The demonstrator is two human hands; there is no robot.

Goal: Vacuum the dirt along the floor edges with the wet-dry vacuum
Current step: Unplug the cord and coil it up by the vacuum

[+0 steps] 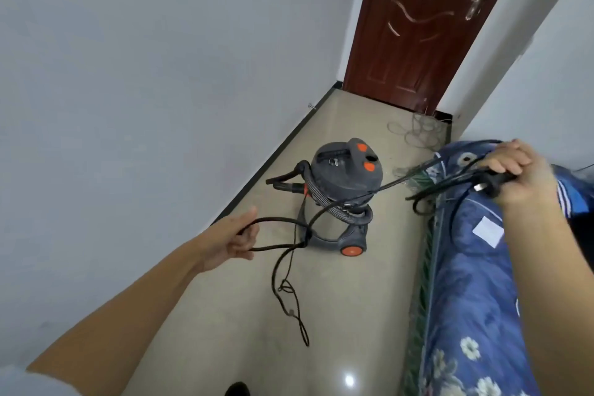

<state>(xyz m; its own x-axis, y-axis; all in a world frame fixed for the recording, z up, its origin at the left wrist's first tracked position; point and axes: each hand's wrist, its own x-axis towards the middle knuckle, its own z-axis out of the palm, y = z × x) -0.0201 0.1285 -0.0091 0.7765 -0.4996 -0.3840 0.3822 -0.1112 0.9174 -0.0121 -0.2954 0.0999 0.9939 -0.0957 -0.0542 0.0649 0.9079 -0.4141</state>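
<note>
A grey wet-dry vacuum (344, 183) with orange buttons and an orange wheel stands on the beige floor, its ribbed hose (321, 199) wound around the body. Its black power cord (289, 267) runs from the vacuum to both hands and hangs in tangled loops down to the floor. My left hand (234, 241) is stretched out low on the left and holds a loop of the cord. My right hand (517, 170) is raised on the right and grips several strands of the cord together with the black plug (488, 186).
A bed with a blue flowered cover (475, 283) runs along the right. A white wall with a dark skirting (276, 154) lines the left. A dark red door (427, 29) closes the far end; a thin grey wire (414, 132) lies coiled near it.
</note>
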